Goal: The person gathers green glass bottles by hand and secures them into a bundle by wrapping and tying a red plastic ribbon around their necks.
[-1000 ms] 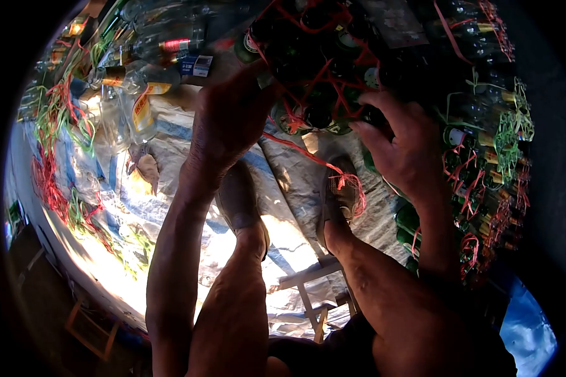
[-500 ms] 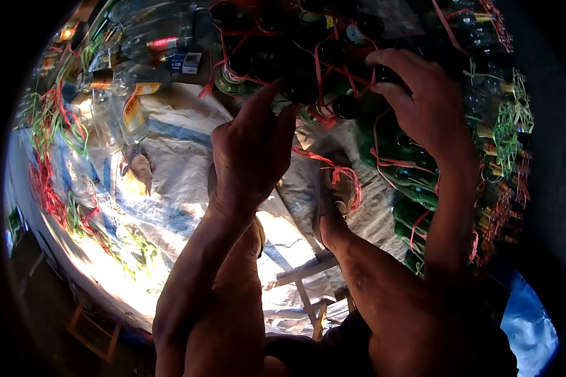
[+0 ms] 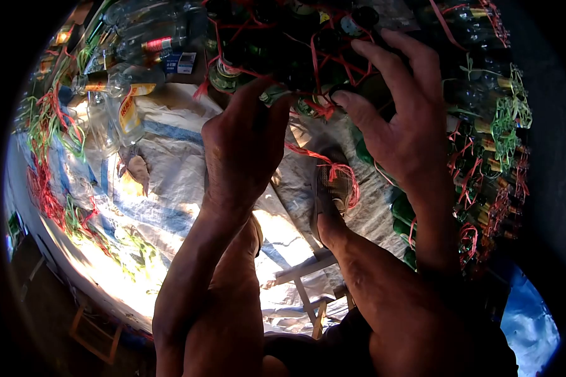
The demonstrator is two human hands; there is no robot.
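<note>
A bundle of dark green bottles [image 3: 251, 49], laced round their necks with red string [image 3: 316, 60], stands at the top centre. My left hand [image 3: 242, 144] is at the bundle's near left edge, thumb and forefinger close to a bottle top; whether they pinch anything is hidden in shadow. My right hand [image 3: 399, 107] is at the bundle's right side, its fingers spread apart with nothing seen between them. A loose tail of red string [image 3: 339, 173] trails from the near edge down over my right shoe.
Clear bottles [image 3: 116, 116] lie at the upper left beside a blue box [image 3: 180, 63]. More green bottles [image 3: 404, 213] and tangled green string [image 3: 506, 125] are on the right. A pale sheet [image 3: 176, 169] covers the ground; a small wooden stool [image 3: 308, 270] shows between my legs.
The bundle has shifted and turned since one second ago. My left hand has moved right and down along its near edge. My right hand has lately moved left, its fingers spreading wider.
</note>
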